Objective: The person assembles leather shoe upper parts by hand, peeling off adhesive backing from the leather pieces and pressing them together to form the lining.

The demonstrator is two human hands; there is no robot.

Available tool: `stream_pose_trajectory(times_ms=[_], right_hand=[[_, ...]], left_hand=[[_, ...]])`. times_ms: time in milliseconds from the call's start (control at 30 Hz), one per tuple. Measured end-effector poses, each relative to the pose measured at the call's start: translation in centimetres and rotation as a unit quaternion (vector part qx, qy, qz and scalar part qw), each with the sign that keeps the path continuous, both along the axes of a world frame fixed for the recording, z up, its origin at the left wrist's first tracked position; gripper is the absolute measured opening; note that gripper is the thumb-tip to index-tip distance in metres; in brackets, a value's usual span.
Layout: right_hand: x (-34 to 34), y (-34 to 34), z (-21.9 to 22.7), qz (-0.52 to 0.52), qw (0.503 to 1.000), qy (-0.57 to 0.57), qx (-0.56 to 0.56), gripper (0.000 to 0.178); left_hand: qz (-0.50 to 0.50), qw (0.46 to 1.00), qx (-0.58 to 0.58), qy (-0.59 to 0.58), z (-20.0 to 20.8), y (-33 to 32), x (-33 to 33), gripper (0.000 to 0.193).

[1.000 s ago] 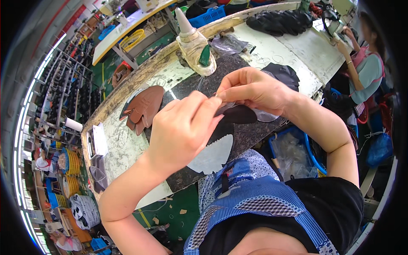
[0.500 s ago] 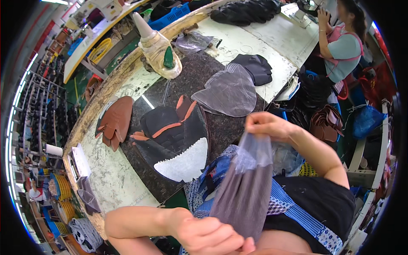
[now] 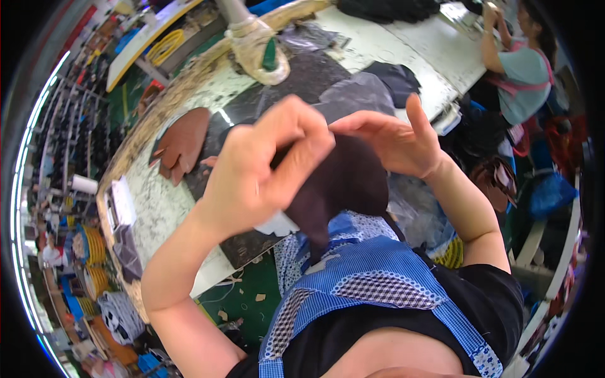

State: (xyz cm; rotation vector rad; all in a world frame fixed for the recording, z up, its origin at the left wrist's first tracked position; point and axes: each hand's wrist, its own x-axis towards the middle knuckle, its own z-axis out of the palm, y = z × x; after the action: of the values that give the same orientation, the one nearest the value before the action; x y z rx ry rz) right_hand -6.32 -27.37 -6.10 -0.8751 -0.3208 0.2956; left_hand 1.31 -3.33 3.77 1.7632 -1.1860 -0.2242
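A soft dark brown cloth piece (image 3: 350,179) hangs in front of me, above the table edge and my apron. My left hand (image 3: 268,167) is raised at its left side, its fingers curled in a pinch on the cloth. At the right, my right hand (image 3: 394,138) has its fingers stretched toward the cloth's upper edge and its thumb pointing up. Behind my left hand, the black glove pieces on the table are mostly hidden; part of a white jagged-edged piece (image 3: 277,225) shows. Brown leather glove pieces (image 3: 183,143) lie farther left.
A stack of grey sheets (image 3: 362,94) and black pieces (image 3: 397,82) lie toward the back. A wrapped upright post (image 3: 255,47) stands at the far edge. A person (image 3: 526,69) works at the far right. Brown pieces (image 3: 495,183) hang at right.
Both hands have moved up over the table, the left most. The stretched greyish cloth with its clear upper part is no longer seen so; a dark cloth hangs between the hands. My right fingers have straightened.
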Motion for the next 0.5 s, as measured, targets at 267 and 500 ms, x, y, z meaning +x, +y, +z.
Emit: stream_pose_trajectory(times_ms=[267,500], right_hand=[[5.2,6.0,0.4,-0.297,0.912,-0.094,-0.265,0.014],[8.7,7.4,6.8,-0.265,0.812,-0.294,-0.428,0.012]], left_hand=[[0.331,0.901,-0.013,-0.281,-3.3,6.6,4.4,0.014],[0.386,0.92,-0.028,0.059,-5.6,9.8,6.2,0.022]])
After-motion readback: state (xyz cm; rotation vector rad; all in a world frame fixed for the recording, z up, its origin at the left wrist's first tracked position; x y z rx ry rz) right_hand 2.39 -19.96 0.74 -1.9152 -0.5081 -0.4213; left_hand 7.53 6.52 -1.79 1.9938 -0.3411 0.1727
